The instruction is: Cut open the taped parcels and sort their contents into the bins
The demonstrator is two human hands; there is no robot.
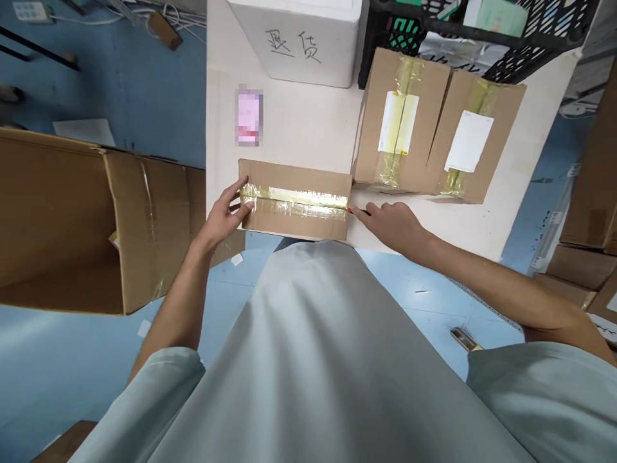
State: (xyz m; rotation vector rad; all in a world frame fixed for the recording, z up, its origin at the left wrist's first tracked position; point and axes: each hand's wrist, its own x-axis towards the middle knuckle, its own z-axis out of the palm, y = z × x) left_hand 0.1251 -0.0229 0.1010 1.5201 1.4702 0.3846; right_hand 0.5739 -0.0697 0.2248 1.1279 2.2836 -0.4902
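A taped cardboard box lies at the front edge of the white table, with shiny clear tape along its middle. My left hand grips the box's left end, thumb and fingers on its top and edge. At the right end, my right hand is closed around a small red-and-black tool that looks like a box cutter. Its red tip meets the box edge by the end of the tape; most of the tool is hidden in the hand.
Two taped, labelled cartons stand on the white table at right. Behind them are a black crate and a white foam box. A blurred pink item lies beyond the box. A large open carton stands left.
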